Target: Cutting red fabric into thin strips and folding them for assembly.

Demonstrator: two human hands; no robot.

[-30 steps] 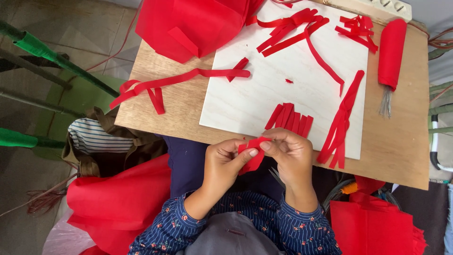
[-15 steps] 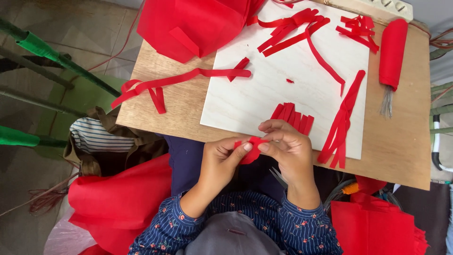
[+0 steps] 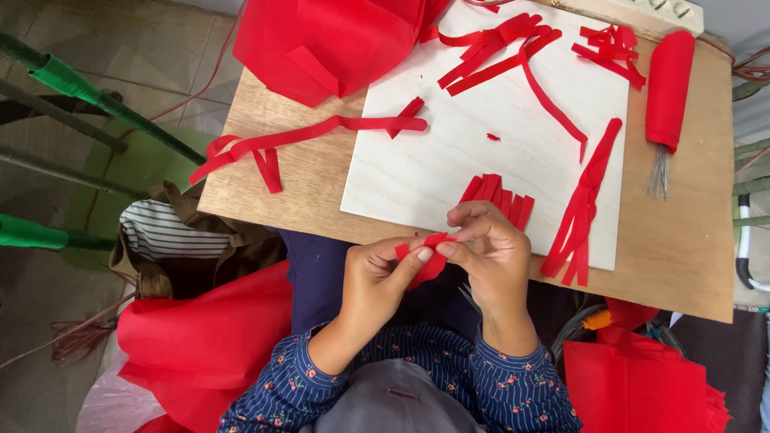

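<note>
Down at the near edge of the wooden table (image 3: 321, 172), both hands met over a small red fabric piece (image 3: 427, 258). No container showed; the loose things lay flat on a pale board (image 3: 449, 152): a fan of short red strips (image 3: 497, 196), a bundle of long red strips (image 3: 581, 204) and more red ribbons (image 3: 501, 44) farther back. The left hand (image 3: 377, 281) had its thumb and forefinger pinched on the piece, the other fingers curled under. The right hand (image 3: 489, 252) pinched the same piece from the other side, fingers bent, knuckles raised. Both forearms in blue patterned sleeves (image 3: 513, 389) angled inward from the body, the wrists close together above the lap.
</note>
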